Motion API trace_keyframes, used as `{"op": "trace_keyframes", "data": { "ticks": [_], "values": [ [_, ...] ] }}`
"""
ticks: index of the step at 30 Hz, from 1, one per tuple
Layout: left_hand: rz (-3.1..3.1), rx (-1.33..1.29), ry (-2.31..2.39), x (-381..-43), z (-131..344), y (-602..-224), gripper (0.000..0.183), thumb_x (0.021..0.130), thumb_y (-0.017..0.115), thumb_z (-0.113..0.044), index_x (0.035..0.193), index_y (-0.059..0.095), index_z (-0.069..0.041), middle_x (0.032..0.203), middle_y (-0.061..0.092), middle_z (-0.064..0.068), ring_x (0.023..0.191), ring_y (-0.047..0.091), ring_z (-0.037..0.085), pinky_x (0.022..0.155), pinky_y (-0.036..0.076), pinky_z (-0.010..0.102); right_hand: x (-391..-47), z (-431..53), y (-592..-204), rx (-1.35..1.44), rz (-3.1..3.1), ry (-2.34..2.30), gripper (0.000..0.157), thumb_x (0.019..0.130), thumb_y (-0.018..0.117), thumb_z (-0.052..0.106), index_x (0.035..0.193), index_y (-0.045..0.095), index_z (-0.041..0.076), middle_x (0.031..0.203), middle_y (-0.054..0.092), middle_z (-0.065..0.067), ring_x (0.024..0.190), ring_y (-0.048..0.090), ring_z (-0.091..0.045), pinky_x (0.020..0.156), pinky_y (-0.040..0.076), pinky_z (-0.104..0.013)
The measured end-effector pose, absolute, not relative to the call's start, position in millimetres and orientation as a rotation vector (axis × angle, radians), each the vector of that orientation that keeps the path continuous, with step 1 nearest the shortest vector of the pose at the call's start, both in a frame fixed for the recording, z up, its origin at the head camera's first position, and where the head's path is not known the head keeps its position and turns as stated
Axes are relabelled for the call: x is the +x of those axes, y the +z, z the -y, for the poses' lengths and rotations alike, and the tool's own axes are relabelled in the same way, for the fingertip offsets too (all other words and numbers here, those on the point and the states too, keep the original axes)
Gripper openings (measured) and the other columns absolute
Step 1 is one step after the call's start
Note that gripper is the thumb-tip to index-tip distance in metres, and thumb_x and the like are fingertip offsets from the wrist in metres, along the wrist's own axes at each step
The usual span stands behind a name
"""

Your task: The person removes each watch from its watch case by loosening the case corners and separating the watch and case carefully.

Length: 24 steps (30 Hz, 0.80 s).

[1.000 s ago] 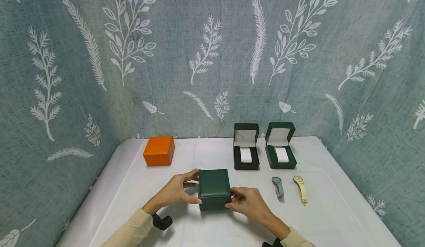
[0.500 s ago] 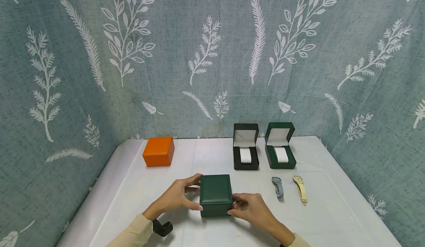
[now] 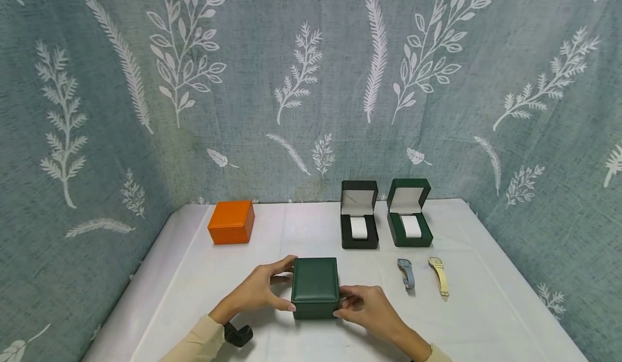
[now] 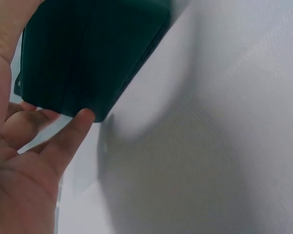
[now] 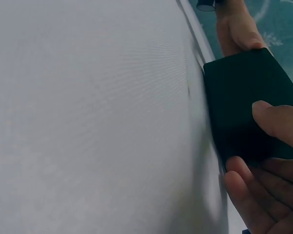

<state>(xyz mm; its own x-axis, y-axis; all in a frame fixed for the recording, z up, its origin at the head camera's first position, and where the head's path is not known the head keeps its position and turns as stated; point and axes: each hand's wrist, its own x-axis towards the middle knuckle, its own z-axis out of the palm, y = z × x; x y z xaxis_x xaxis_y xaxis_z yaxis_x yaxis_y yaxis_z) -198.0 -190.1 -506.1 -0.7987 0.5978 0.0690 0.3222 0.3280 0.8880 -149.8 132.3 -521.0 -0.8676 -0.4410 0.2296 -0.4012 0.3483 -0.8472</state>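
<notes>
A closed dark green watch box (image 3: 316, 280) sits between both hands near the middle of the white table. My left hand (image 3: 259, 288) grips its left side, with the thumb by the front corner and the fingers toward the back. On the opposite side, my right hand (image 3: 373, 307) holds the lower right edge between thumb and fingers. The left wrist view has the green box (image 4: 95, 53) at the fingertips of the left hand (image 4: 27, 170). From the right wrist, the right thumb lies over a face of the box (image 5: 237, 97), and the fingers touch its edge.
An orange closed box (image 3: 231, 222) stands at the back left. Toward the back right are an open black watch box (image 3: 346, 233) and an open green watch box (image 3: 397, 232), each with a white cushion. Before them lie a blue watch (image 3: 407, 275) and a yellow watch (image 3: 440, 278).
The green watch box has moved toward the front edge and slightly right, with both hands on it. Over the last half second it has hardly shifted.
</notes>
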Motion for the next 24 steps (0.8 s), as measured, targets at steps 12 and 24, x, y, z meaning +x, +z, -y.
{"op": "trace_keyframes", "data": {
  "ticks": [12, 24],
  "values": [
    [-2.382, 0.864, 1.328, -197, 192, -505, 0.118, 0.074, 0.095, -0.034, 0.163, 0.023, -0.005, 0.159, 0.044, 0.005, 0.135, 0.055, 0.025, 0.113, 0.041, 0.038, -163, -145, -515, -0.910, -2.571, -1.524, 0.061, 0.082, 0.087, 0.035, 0.133, 0.066, 0.010, 0.125, 0.069, -0.008, 0.101, 0.071, -0.026, 0.083, 0.060, -0.033],
    [-2.532, 0.900, 1.151, -198, 186, -513, 0.128, 0.066, 0.096, -0.045, 0.158, 0.025, 0.008, 0.152, 0.052, 0.008, 0.133, 0.055, 0.022, 0.112, 0.043, 0.044, -184, -139, -503, -1.114, -2.548, -1.373, 0.098, 0.075, 0.092, 0.044, 0.157, 0.042, 0.023, 0.161, 0.034, -0.006, 0.141, 0.043, -0.031, 0.104, 0.051, -0.045]
  ]
}}
